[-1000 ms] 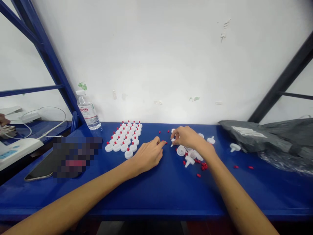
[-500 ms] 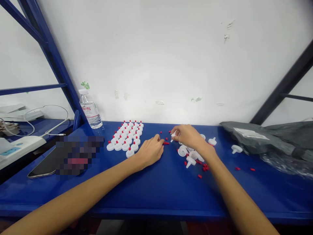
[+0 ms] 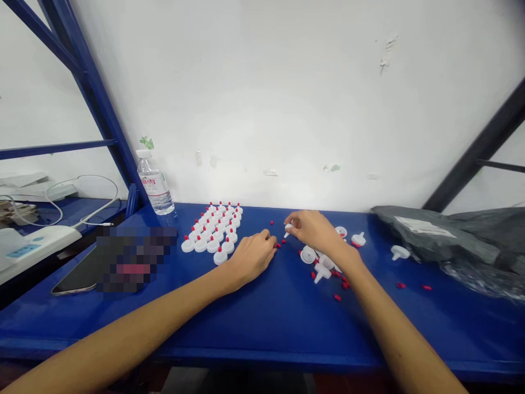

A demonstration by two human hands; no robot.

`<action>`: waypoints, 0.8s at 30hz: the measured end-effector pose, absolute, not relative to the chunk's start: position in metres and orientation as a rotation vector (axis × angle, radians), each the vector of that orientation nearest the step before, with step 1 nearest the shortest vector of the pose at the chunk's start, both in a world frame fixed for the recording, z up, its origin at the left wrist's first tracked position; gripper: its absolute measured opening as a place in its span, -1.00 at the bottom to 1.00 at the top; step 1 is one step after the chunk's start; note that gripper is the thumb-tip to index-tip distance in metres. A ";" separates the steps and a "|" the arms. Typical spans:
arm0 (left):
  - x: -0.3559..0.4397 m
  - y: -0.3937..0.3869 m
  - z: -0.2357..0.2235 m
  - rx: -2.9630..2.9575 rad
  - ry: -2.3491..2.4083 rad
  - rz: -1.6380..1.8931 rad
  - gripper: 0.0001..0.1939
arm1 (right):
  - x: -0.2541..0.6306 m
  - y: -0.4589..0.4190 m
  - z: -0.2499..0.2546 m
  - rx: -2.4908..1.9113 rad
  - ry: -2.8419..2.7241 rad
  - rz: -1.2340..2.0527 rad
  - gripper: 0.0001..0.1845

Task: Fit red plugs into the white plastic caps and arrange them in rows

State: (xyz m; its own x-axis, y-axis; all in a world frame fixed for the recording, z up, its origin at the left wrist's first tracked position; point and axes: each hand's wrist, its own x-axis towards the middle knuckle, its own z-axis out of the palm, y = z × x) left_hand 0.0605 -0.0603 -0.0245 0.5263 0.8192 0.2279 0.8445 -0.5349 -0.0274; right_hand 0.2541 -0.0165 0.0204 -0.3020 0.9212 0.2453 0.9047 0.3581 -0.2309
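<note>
My right hand [image 3: 314,232] pinches a white spouted cap [image 3: 289,227], its spout pointing down and left. My left hand [image 3: 255,253] rests low over the blue table with fingers curled together; a small red tip [image 3: 278,245] shows at its fingertips. Another red tip [image 3: 284,241] lies just beyond them. To the left, white caps with red tips on their spouts [image 3: 200,243] stand upright in close rows. Under and beside my right forearm lies a loose heap of white spouted caps [image 3: 308,254], mixed with scattered red tips [image 3: 337,297].
A water bottle [image 3: 156,183] stands by the wall at the back left. Nearer is a phone [image 3: 76,276], partly blurred out, beside a white power strip [image 3: 45,249] with cables. Grey plastic bags [image 3: 459,235] lie on the right. Blue posts [image 3: 94,98] rise at the left.
The view has shifted slightly. My left fingertips have closed in on a red tip and drawn it slightly toward me. My right hand still holds the white cap, slightly nearer the left hand.
</note>
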 end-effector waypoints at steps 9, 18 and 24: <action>0.063 -0.079 -0.029 -2.426 -1.497 -0.168 -0.77 | 0.251 -0.018 0.020 -1.586 -2.291 0.061 -0.78; 0.056 -0.071 -0.026 -2.355 -1.677 -0.104 -0.78 | 0.249 -0.021 0.021 -1.600 -2.321 0.064 -0.75; 0.055 -0.069 -0.028 -2.329 -1.716 -0.110 -0.78 | 0.249 -0.022 0.021 -1.619 -2.338 0.066 -0.76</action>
State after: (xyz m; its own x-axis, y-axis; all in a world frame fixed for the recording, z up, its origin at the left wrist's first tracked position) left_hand 0.0552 -0.0689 -0.0283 0.3050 0.9301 0.2048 0.9486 -0.2775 -0.1524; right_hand 0.2487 -0.0219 0.0211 -0.3223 0.9219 0.2150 0.9083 0.3651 -0.2041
